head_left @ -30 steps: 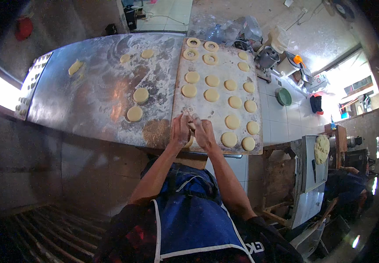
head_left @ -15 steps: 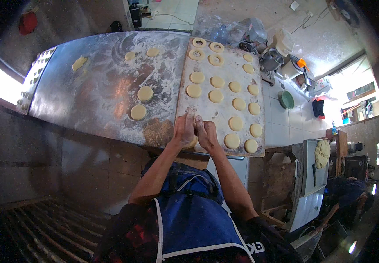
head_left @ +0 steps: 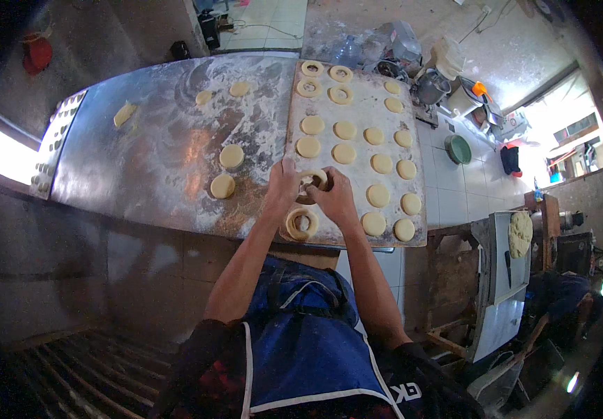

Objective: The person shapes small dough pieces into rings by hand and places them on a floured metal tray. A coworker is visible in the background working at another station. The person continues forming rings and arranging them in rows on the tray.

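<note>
Above the near left corner of the floured board (head_left: 357,112), my left hand (head_left: 284,183) and my right hand (head_left: 331,195) close their fingers round a dough ring (head_left: 313,174), the right thumb by its hole. Just below them lies another dough ring (head_left: 291,225). Several round dough pieces (head_left: 374,223) sit in rows to their right and behind, and several cut rings (head_left: 340,96) are at the board's back left. On the floured metal tabletop (head_left: 127,167), left of my hands, are two larger discs (head_left: 222,187) and smaller scraps (head_left: 123,115).
A tray of small molds (head_left: 55,149) is at the far left. Buckets (head_left: 432,89) and a green basin (head_left: 458,149) stand beyond the board. At right, a metal tray holds a dough lump (head_left: 520,234); another person (head_left: 560,300) in dark clothing is beside it.
Both hands have moved up from the board's near edge and spread round a ring, which now shows between them. The dough they covered near the edge shows as a ring with a hole.
</note>
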`<control>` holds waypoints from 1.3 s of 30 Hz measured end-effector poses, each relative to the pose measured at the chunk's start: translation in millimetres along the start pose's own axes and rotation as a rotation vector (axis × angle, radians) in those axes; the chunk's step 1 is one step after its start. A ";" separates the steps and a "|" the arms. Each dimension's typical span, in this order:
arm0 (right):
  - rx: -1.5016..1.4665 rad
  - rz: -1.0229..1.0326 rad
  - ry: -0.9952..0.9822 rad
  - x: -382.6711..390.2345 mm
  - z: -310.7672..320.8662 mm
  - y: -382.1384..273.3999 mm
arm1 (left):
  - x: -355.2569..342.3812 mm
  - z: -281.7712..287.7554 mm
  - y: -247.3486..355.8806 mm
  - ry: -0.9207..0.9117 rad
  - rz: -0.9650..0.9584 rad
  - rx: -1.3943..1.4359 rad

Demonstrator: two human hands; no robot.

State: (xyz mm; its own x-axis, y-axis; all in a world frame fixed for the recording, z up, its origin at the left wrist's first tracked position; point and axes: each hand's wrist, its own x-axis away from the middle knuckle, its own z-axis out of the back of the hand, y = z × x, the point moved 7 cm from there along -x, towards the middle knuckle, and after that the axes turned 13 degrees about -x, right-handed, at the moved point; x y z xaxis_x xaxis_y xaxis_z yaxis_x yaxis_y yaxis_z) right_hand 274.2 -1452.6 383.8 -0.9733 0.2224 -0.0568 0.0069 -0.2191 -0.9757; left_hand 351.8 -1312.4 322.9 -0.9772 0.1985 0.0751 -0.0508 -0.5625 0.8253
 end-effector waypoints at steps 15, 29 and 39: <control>0.857 -0.067 0.346 95.3 97.8 54.5 | -7.4 1.0 -0.9 0.020 -0.274 -0.359; 0.209 -0.341 0.032 69.0 76.2 40.7 | -4.2 138.3 -58.1 0.165 -0.170 -0.063; 0.482 0.199 -0.087 -150.1 -133.5 33.9 | -3.0 208.0 -95.0 0.272 -0.060 -0.053</control>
State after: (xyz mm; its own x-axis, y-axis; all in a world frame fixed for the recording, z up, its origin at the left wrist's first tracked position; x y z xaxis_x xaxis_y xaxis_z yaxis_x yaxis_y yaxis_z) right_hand 451.1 -1366.5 331.0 -0.9794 0.0567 -0.1936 0.1075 -0.6657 -0.7385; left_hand 402.5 -1092.7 360.7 -0.9912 0.0144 -0.1316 -0.1139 -0.5991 0.7926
